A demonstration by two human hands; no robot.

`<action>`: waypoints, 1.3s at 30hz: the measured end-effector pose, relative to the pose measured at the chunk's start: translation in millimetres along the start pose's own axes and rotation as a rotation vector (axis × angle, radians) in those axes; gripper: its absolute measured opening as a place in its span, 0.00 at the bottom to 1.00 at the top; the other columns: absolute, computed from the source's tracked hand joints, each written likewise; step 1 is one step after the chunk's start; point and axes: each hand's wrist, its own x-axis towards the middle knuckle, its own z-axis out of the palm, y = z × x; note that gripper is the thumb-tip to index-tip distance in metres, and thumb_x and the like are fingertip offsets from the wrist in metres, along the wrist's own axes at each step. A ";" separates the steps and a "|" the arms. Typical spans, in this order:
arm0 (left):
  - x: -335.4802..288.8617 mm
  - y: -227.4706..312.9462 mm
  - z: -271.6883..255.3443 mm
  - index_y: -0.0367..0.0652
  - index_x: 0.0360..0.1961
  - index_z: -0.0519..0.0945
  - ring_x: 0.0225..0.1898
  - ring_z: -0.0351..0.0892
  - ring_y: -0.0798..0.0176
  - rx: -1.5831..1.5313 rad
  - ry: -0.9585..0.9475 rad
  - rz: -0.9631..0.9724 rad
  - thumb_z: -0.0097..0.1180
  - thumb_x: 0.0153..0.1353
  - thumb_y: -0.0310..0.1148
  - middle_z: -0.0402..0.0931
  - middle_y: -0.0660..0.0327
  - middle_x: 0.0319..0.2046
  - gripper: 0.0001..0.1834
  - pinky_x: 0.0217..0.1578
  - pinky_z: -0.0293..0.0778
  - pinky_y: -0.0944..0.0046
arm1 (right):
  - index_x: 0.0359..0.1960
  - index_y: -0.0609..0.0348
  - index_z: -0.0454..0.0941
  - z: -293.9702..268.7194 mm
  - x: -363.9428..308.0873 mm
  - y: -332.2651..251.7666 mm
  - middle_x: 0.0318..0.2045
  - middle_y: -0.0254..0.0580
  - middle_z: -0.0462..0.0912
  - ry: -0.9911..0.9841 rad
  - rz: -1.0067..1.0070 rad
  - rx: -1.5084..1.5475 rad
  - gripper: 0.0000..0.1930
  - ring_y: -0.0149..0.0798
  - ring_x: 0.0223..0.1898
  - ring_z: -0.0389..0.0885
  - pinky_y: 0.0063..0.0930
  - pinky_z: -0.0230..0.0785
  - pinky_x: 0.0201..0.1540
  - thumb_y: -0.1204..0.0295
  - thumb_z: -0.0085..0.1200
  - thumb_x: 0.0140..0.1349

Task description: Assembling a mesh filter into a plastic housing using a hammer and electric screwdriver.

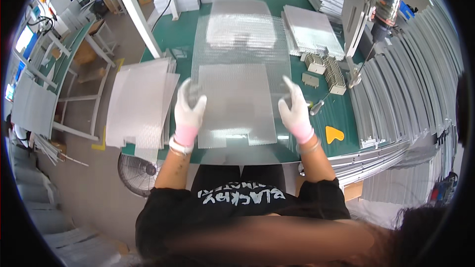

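Observation:
Both my hands wear white gloves with pink cuffs. My left hand [189, 111] is beside the left edge of a pale, finely patterned sheet [236, 101] with notches along its near edge. Thumb and fingers stand apart, with nothing seen between them. My right hand [295, 109] is at that sheet's right side, also open, its fingers pointing away from me. A larger see-through mesh-like sheet [241, 57] spans the space between and beyond my hands, partly blurred. Whether my fingertips touch its edges I cannot tell.
Pale sheets lie stacked at left [138, 101] and back right [314, 29] on the green table [331, 123]. Metal blocks [336, 76], a screwdriver [316, 108] and a yellow piece [334, 133] lie right. An upright power driver [385, 15] stands near racked panels [405, 74].

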 end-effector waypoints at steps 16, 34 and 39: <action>-89.8 -54.1 -8.3 0.37 0.64 0.64 0.48 0.79 0.42 0.664 -0.069 -0.111 0.63 0.57 0.38 0.75 0.43 0.54 0.36 0.47 0.76 0.52 | 0.60 0.61 0.69 56.8 -83.9 46.2 0.53 0.53 0.74 -0.153 0.192 -0.238 0.31 0.52 0.54 0.75 0.37 0.70 0.55 0.67 0.62 0.54; -87.2 -58.8 -7.6 0.36 0.64 0.64 0.51 0.78 0.44 0.743 -0.134 -0.151 0.63 0.57 0.41 0.74 0.44 0.55 0.37 0.49 0.75 0.54 | 0.64 0.57 0.64 51.7 -80.9 41.6 0.56 0.56 0.70 -0.303 0.314 -0.303 0.33 0.56 0.52 0.76 0.41 0.73 0.52 0.62 0.60 0.58; -84.2 -62.2 -8.3 0.37 0.63 0.66 0.48 0.80 0.45 0.747 -0.140 -0.152 0.65 0.55 0.42 0.76 0.45 0.51 0.38 0.47 0.76 0.54 | 0.63 0.56 0.65 48.0 -71.6 35.8 0.52 0.58 0.70 -0.372 0.318 -0.374 0.32 0.58 0.51 0.76 0.42 0.74 0.51 0.60 0.60 0.58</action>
